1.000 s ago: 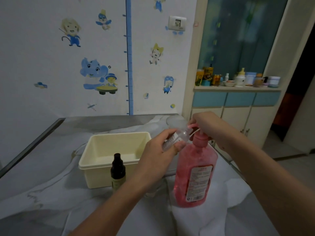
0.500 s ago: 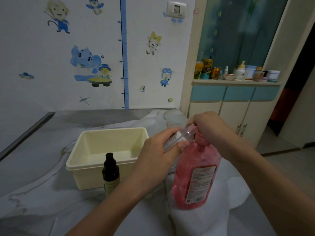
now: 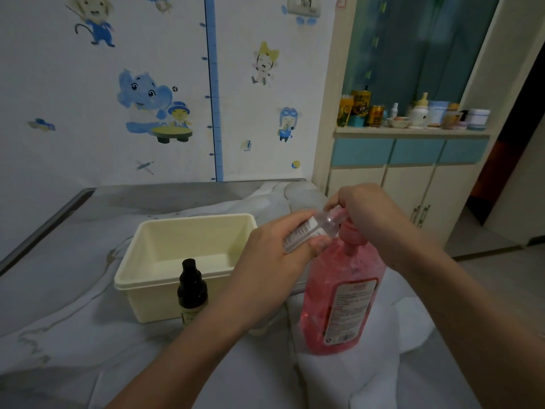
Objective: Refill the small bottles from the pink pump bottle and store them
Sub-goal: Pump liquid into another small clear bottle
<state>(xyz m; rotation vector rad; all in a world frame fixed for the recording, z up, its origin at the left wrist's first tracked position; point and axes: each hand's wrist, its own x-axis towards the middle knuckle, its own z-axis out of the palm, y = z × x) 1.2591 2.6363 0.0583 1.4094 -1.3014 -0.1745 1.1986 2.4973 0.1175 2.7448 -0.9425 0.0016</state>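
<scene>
Two hands point(image 3: 274, 261) over pump bottle point(image 3: 339, 296)

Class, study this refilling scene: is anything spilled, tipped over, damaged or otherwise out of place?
Nothing stands out. The pink pump bottle and the dark bottle stand upright, and the cream tub sits level. Only the small clear bottle is tilted, on purpose: the left hand holds it at the pump, which the right hand covers. No spill shows.

- The left hand point(image 3: 265, 261) holds a small clear bottle point(image 3: 309, 231) tilted at the pump of the pink pump bottle point(image 3: 342, 296).
- The right hand point(image 3: 368, 211) rests on the pump.
- A dark bottle point(image 3: 191, 290) stands just before the cream bin point(image 3: 147, 284).
</scene>
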